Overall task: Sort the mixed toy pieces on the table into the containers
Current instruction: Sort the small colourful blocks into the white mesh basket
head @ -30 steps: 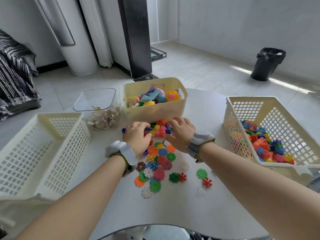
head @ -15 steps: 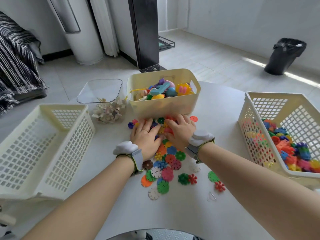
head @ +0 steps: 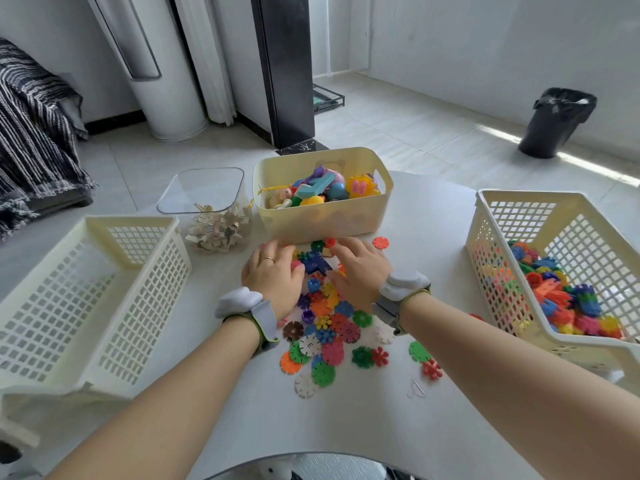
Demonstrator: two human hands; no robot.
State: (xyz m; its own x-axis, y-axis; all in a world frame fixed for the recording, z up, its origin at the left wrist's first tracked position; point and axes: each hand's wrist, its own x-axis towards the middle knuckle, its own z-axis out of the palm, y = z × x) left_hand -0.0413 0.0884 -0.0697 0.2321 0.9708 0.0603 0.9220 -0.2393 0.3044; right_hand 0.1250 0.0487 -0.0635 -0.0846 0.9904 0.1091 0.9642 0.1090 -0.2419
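At mid-frame, just below the tub (head: 322,220), your left hand (head: 273,277) and right hand (head: 362,271) lay fingers nearly flat on the pieces (head: 332,336). They were curled a second ago and grip nothing visible now, so you're likely still gathering. The tub holds mixed toys, the right basket (head: 491,271) bright pieces, the clear box (head: 202,188) wooden bits. The left basket (head: 104,306) shows none.

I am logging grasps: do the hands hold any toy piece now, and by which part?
No hold is visible: the left hand and right hand lie palm-down on the toy pieces; beneath the palms is hidden.
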